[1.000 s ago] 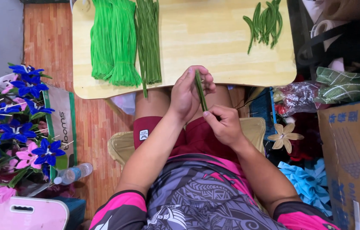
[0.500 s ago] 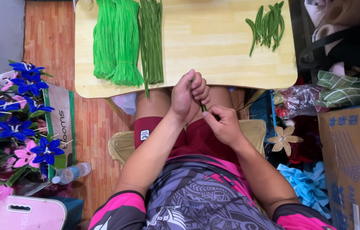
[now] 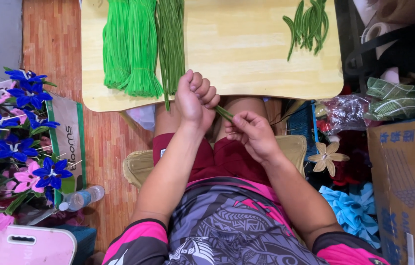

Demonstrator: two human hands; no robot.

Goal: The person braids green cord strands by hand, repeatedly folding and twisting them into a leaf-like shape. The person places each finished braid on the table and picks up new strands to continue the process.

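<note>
A wooden table (image 3: 246, 54) lies just beyond both hands, bearing bright green strand bundles (image 3: 131, 46) and darker green strands (image 3: 170, 44) ahead of the left hand (image 3: 193, 100), with a small pile of finished green pieces (image 3: 308, 22) well off past the right hand (image 3: 251, 135). The left hand is fisted around one green strip (image 3: 224, 113); the right pinches its free end, much material seemingly left.

table (image 3: 246, 54): pale wood | bright green strands (image 3: 131, 46) | dark green strands (image 3: 171, 44) | green stems (image 3: 308, 22)
</note>
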